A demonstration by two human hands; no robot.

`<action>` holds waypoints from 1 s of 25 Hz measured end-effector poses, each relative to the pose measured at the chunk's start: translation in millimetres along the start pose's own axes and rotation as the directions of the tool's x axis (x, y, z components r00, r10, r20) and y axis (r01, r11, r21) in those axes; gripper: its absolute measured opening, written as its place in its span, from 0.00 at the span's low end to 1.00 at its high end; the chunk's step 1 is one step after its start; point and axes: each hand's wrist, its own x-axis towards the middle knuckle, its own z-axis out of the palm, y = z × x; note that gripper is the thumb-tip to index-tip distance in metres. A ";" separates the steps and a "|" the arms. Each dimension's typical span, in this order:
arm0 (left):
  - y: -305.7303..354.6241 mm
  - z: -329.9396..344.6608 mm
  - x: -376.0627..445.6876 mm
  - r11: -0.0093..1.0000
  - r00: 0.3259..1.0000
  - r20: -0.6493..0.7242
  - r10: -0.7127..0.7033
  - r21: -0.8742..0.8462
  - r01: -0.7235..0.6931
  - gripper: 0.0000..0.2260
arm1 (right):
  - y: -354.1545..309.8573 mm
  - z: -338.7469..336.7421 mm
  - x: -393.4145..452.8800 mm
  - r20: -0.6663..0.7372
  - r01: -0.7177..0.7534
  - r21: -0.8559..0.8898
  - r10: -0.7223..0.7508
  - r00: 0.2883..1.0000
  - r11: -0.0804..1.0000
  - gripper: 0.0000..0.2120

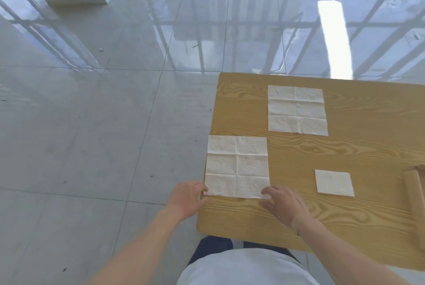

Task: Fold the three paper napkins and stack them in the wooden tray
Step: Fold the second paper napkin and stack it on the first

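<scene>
Hands meet the unfolded napkin (237, 166) at the table's (322, 220) left edge. Left hand (187, 198) pinches its near-left corner. Right hand's (284, 204) fingers seem to pinch the near-right corner, partly hidden.

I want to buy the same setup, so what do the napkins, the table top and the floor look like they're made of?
Napkins, such as the near napkin: thin white tissue paper, matte, with a crinkled texture and fold creases. Table: light wood grain, smooth with a satin look and rounded corners; the even pattern may mean a laminate rather than solid wood. Floor: large pale grey tiles, glossy, mirroring window frames, with thin grout lines.
</scene>
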 end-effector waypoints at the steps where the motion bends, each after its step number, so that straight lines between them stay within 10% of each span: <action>1: -2.6 -2.1 4.7 1.000 1.000 -0.003 0.008 -0.001 -0.008 0.17 | -1.0 -0.7 1.7 -0.005 -0.016 0.003 0.016 1.000 1.000 0.17; 25: 11.1 80.5 -57.4 0.943 0.932 -0.173 0.319 0.162 -0.292 0.23 | 22.1 73.0 -65.9 -0.085 0.288 -0.160 -0.304 0.949 0.944 0.32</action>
